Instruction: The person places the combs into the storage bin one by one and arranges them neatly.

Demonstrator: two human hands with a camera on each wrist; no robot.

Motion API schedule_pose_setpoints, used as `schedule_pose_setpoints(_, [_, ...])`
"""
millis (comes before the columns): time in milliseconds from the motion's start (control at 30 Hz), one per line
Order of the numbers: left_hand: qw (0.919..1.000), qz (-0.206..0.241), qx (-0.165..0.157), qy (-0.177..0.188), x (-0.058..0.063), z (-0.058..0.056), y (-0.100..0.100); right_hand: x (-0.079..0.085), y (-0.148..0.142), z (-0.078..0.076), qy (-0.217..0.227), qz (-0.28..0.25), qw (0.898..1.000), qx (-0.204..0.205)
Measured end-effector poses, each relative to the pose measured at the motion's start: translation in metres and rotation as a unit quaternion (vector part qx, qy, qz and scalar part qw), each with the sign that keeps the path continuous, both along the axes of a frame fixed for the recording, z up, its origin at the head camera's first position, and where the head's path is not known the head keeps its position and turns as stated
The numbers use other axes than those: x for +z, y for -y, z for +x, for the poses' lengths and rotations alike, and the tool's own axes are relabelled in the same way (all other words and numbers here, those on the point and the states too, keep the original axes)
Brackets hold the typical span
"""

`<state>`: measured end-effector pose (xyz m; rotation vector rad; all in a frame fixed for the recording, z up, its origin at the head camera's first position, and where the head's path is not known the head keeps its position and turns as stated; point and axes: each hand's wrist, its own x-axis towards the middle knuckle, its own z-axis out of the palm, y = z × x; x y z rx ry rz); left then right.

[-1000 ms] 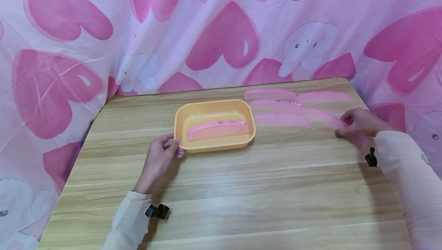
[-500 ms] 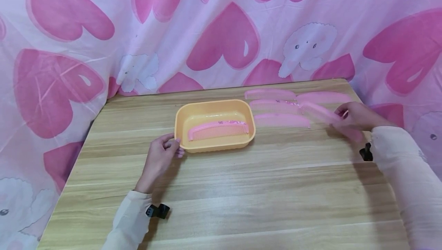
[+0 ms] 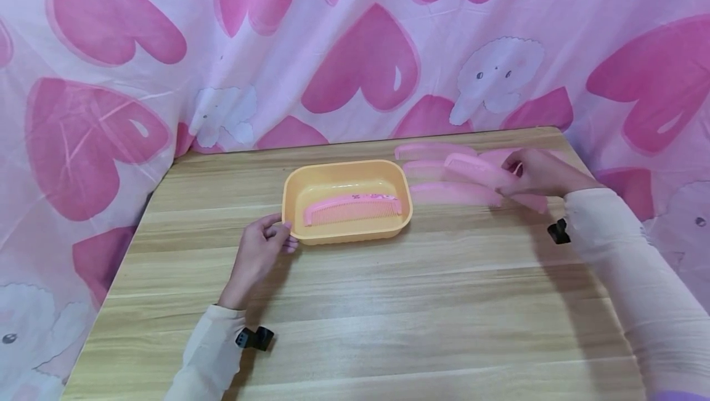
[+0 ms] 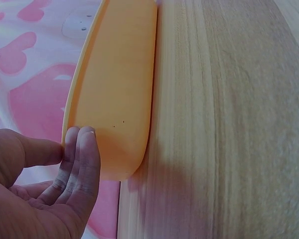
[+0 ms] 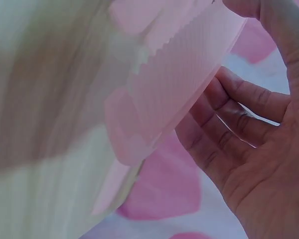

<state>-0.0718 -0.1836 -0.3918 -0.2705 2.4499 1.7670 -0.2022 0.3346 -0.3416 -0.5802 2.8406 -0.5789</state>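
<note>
In the head view an orange plastic tray (image 3: 349,238) stands on the table, with one pink comb (image 3: 355,207) lying inside it. My left hand (image 3: 261,253) pinches the tray's near left corner; the left wrist view shows thumb and fingers on either side of its rim. A second pink comb (image 3: 471,169) is held by my right hand (image 3: 540,173), tilted above the other combs to the right of the tray. In the right wrist view the held comb (image 5: 174,84) has its teeth facing left, and the thumb tip is partly cut off.
Several pink combs lie right of the tray, among them a back one (image 3: 435,149) and a front one (image 3: 455,193). Some are partly covered by the right hand and its comb. A pink heart-print curtain (image 3: 355,68) hangs behind the wooden table (image 3: 388,321).
My right hand has moved left with the comb, from the table's right edge to over the combs lying there. The left hand and the tray have stayed in place.
</note>
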Motion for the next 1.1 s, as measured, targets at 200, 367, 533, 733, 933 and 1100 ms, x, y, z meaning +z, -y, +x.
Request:
schedule_pose_setpoints(200, [1.0,0.001,0.001,0.003,0.0,0.0,0.0,0.01,0.037,-0.006,0.011,-0.017,1.0,0.015])
schedule_pose_setpoints(367, [1.0,0.002,-0.001,0.004,0.001,-0.001,0.0,0.017,0.069,-0.011,0.008,-0.023,0.999,0.043])
schedule_pose_setpoints(533, [1.0,0.003,0.0,0.006,0.001,-0.001,0.001,0.022,0.1,-0.017,-0.008,-0.019,0.996,0.083])
schedule_pose_setpoints(733, [1.0,0.004,0.0,0.004,0.0,-0.001,0.001,0.025,0.134,-0.019,-0.012,-0.027,0.993,0.115])
schedule_pose_setpoints(933, [0.9999,0.009,0.0,-0.004,0.001,0.0,0.0,0.029,0.164,-0.017,-0.006,-0.043,0.988,0.15])
schedule_pose_setpoints(1100, [0.9999,0.012,-0.001,-0.007,0.001,0.0,0.0,0.028,0.185,-0.016,-0.015,-0.036,0.982,0.187])
